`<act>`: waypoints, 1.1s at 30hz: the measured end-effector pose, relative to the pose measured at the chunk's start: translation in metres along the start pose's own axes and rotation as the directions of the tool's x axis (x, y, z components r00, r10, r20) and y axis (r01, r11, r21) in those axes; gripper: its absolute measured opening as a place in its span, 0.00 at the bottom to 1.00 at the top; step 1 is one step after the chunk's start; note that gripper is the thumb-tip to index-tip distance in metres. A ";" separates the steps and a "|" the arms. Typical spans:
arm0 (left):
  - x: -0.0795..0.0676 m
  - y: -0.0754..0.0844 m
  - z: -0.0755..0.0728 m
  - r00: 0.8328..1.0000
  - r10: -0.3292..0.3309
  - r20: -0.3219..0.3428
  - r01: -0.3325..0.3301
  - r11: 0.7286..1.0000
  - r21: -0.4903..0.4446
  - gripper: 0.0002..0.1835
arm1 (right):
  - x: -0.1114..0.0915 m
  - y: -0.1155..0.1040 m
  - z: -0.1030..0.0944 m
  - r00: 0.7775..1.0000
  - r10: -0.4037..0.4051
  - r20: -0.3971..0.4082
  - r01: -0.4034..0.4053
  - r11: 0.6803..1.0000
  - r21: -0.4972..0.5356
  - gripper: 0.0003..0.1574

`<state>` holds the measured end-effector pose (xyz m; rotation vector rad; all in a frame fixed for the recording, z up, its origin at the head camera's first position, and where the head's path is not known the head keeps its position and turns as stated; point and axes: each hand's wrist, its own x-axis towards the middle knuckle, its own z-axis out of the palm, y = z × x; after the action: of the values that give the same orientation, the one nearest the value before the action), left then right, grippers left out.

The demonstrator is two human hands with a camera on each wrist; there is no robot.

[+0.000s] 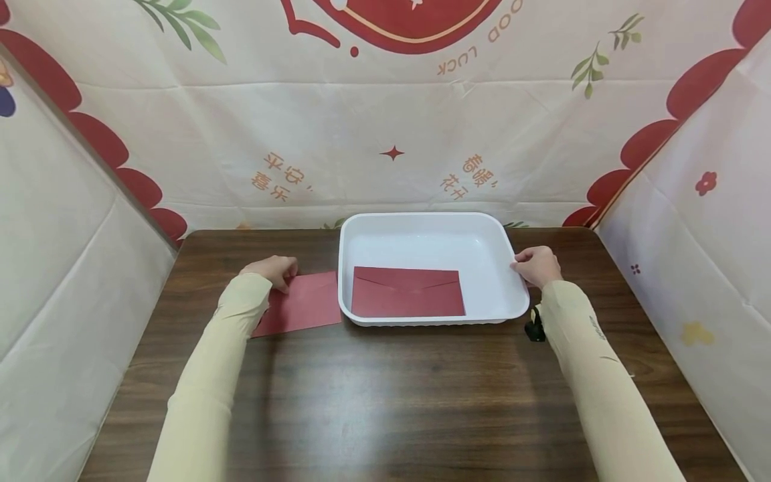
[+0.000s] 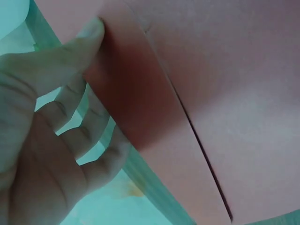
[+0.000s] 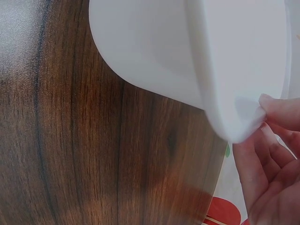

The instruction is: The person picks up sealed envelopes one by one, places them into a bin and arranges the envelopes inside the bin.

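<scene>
A white plastic tray (image 1: 434, 234) stands at the back of the table, and one red envelope (image 1: 409, 301) lies inside it along the near side. My right hand (image 1: 539, 266) pinches the tray's right rim; the right wrist view shows thumb and fingers on either side of the white rim (image 3: 234, 126). Left of the tray lies another red envelope (image 1: 310, 301). My left hand (image 1: 274, 269) grips its far edge, thumb on top and fingers underneath, as the left wrist view shows. The flap line of this envelope (image 2: 225, 140) is visible there.
The brown wooden table (image 1: 385, 402) reaches toward me in front of the tray. A printed white cloth (image 1: 385, 120) with red scallops hangs behind the table and along both sides. A small black object (image 1: 534, 328) sits at my right wrist.
</scene>
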<state>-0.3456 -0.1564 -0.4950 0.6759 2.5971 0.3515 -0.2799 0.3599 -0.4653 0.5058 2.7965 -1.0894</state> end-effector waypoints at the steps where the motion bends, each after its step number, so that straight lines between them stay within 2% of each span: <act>1: -0.001 0.000 -0.001 1.000 0.007 -0.001 -0.007 1.000 0.005 0.15 | 0.000 0.001 0.000 1.000 -0.002 0.000 0.002 1.000 -0.003 0.20; 2: -0.001 0.000 -0.002 1.000 0.008 0.001 -0.008 1.000 0.007 0.15 | 0.002 0.002 0.000 1.000 0.001 0.001 -0.001 1.000 -0.006 0.20; 3: -0.002 0.000 -0.004 1.000 0.008 0.004 -0.008 1.000 0.004 0.14 | 0.013 0.015 0.004 1.000 -0.020 -0.017 0.020 1.000 -0.013 0.20; 6: -0.006 0.001 -0.007 1.000 0.013 0.018 -0.012 1.000 -0.025 0.10 | 0.013 0.016 0.003 1.000 -0.020 -0.021 0.020 1.000 -0.018 0.20; 9: -0.009 0.001 -0.010 1.000 0.013 0.029 -0.011 0.998 -0.063 0.08 | 0.012 0.015 0.002 0.999 -0.031 -0.028 0.030 0.999 -0.020 0.19; 10: -0.010 0.001 -0.011 0.999 0.014 0.029 -0.011 0.997 -0.072 0.08 | 0.001 0.003 -0.002 1.000 -0.010 -0.011 0.010 1.000 -0.015 0.20; 18: -0.016 0.002 -0.017 0.999 0.006 0.034 -0.002 0.994 -0.108 0.09 | 0.001 0.003 -0.001 1.000 -0.005 -0.006 0.005 1.000 -0.007 0.20; 21: -0.018 0.002 -0.021 0.999 0.031 0.029 -0.027 0.992 -0.123 0.09 | 0.002 0.004 -0.001 1.000 -0.005 -0.009 0.005 1.000 -0.007 0.20; 25: -0.022 0.002 -0.028 0.997 0.069 0.016 -0.066 0.988 -0.136 0.08 | 0.002 0.003 0.000 1.000 -0.011 -0.018 0.011 1.000 -0.010 0.19; 33: -0.037 -0.001 -0.046 0.998 0.054 0.044 -0.048 0.990 -0.129 0.07 | 0.002 0.001 0.002 1.000 -0.007 -0.015 0.007 1.000 -0.011 0.19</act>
<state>-0.3382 -0.1823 -0.4425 0.6983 2.4912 0.5076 -0.2811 0.3602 -0.4678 0.5055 2.8173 -1.0751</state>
